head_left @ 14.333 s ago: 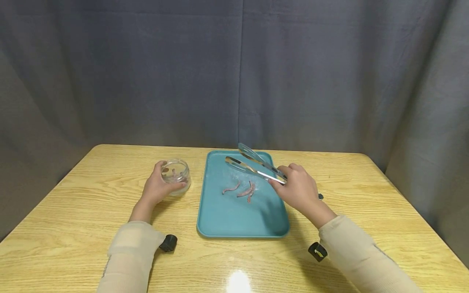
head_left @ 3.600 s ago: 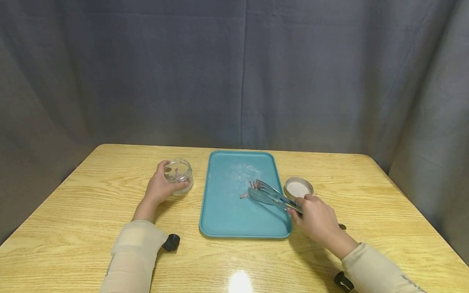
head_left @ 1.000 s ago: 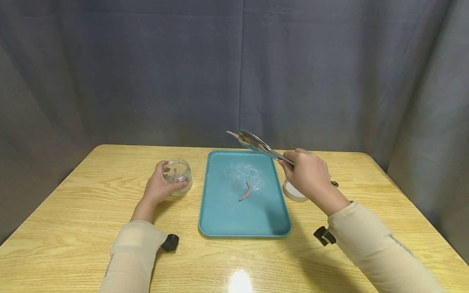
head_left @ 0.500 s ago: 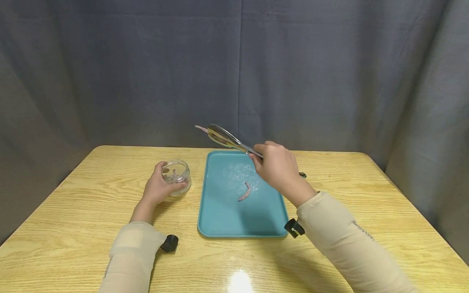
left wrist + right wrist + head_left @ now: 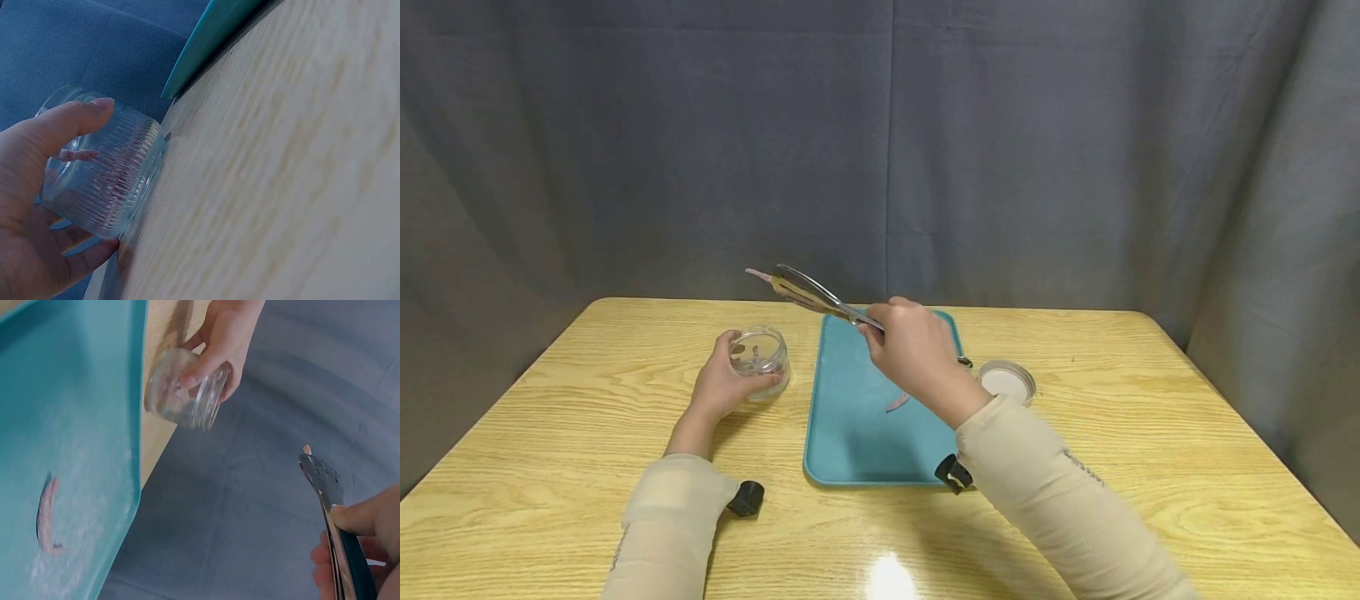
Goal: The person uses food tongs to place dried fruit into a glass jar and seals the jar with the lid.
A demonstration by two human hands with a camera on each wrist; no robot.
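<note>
At nine o'clock of the smooth teal tray (image 5: 842, 433), I see the left grip (image 5: 726, 383) curled round a ribbed glass jar (image 5: 115, 165) on the grained worktop (image 5: 565, 417); the right grip (image 5: 917, 346) is wrapped around shiny metal tongs (image 5: 808, 292), a tapered pink strip (image 5: 757, 273) projecting from their tips; another curved strip (image 5: 46, 515) lies on the tray.

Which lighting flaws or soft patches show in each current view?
Head view: white glare on the yellow wood-grain table, low in the frame, and a soft shadow on the teal rectangular tray; left wrist view: dim and bluish, the table grain smeared, pale highlights on the clear ribbed glass jar; right wrist view: shadow over the tray's upper part.
</note>
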